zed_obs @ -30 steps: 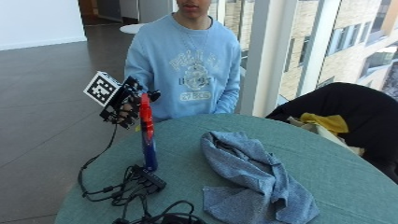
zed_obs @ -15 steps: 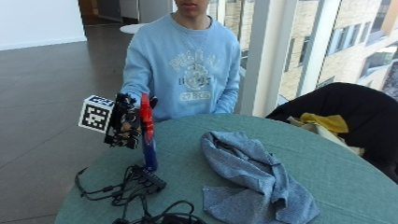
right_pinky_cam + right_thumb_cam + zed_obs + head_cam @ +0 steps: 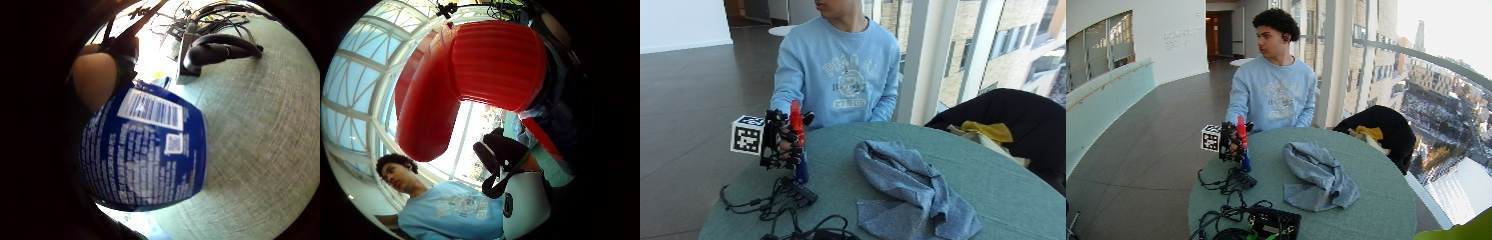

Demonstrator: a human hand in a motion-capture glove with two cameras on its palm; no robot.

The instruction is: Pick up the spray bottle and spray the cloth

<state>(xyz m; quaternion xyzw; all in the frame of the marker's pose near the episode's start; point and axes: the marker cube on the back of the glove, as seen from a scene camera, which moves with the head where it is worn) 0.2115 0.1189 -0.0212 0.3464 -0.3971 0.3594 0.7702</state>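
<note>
The spray bottle (image 3: 798, 145) has a bright red trigger head and a dark blue body printed with white text and a barcode. It stands upright near the table's (image 3: 1013, 200) edge, at about nine o'clock from the cloth (image 3: 906, 190), well apart from it. The gloved right hand (image 3: 785, 142) grips it high up, fingers (image 3: 793, 150) curled round the neck just under the red head.

The cloth is grey-blue, crumpled in a long heap across the middle of the green table, and lies untouched. A tangle of black cables (image 3: 783, 200) lies at six o'clock from the bottle.

The outside view does not show whether the bottle's base touches the table. The little-finger-side palm view shows the blue label (image 3: 150, 155) close up, with the green tabletop (image 3: 260, 140) and the cables (image 3: 215, 45) beyond it. The thumb-side palm view shows the ribbed red head (image 3: 470, 75) filling the view, with a person in a light blue sweatshirt (image 3: 455, 212) behind. The wide outside view shows the person seated at twelve o'clock from the bottle (image 3: 1243, 145), and a dark chair (image 3: 1379, 130) draped with something yellow at the table's far side.

Compared with half a second ago, the hand is about where it was on the bottle, which stands in the same spot beside the cables; a second ago the hand was higher, near the top of the head.
</note>
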